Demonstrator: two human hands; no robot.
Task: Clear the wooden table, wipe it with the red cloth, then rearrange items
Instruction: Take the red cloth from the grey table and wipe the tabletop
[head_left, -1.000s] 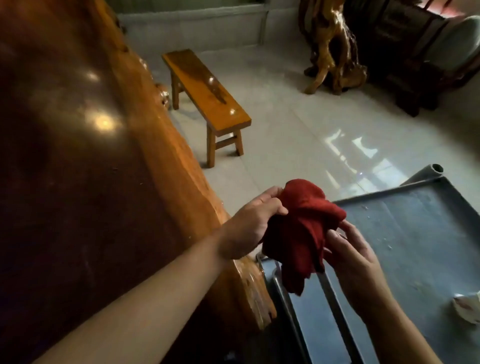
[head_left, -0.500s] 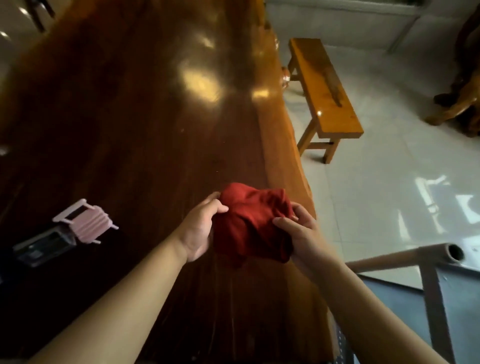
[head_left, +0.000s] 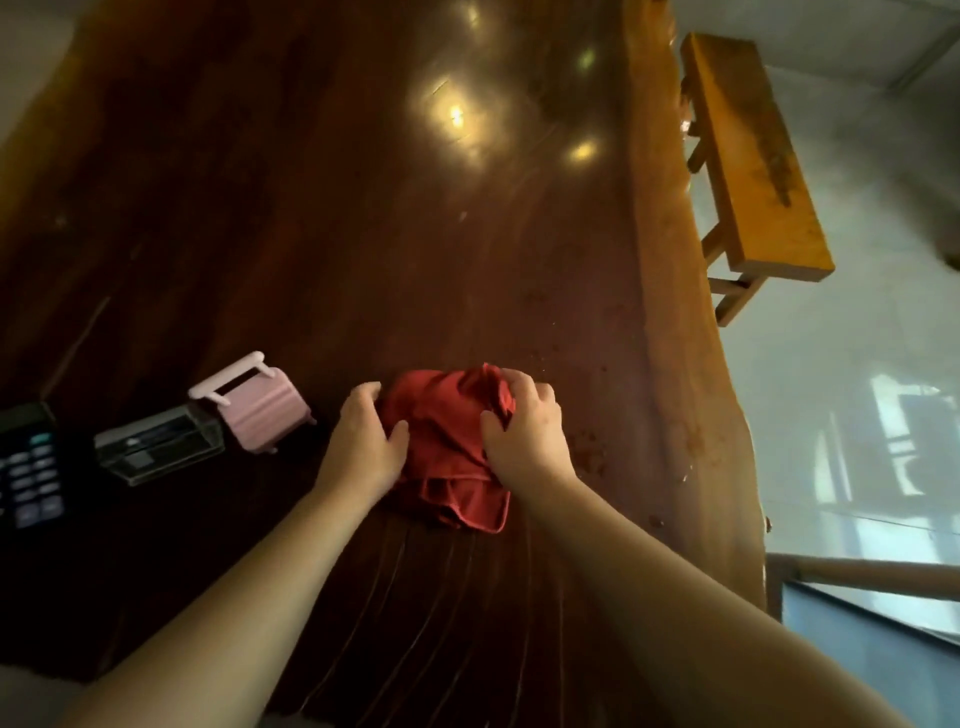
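A crumpled red cloth (head_left: 447, 452) is pressed onto the dark, glossy wooden table (head_left: 322, 218), near its lighter live edge. It is gripped from both sides: the left hand (head_left: 363, 447) is cupped over the cloth's left part with the thumb laid on the fabric, and the right hand (head_left: 524, 436) is closed on a bunched fold at the cloth's right part. A loose hem is seen hanging out below the hands, flat on the wood.

Left of the cloth, just beside the left hand, a small pink ribbed plastic holder (head_left: 254, 402) with a rail is seen — a clear plastic box (head_left: 158, 447) is touching it, and a black keypad device (head_left: 31, 467) lies further left. The tabletop beyond the cloth is marked only by lamp reflections. Well right of the cloth, off the table, an orange wooden bench (head_left: 753, 156) stands on the pale tiled floor (head_left: 857, 364), and a blue-grey metal cart (head_left: 872, 623) is seen at the near right.
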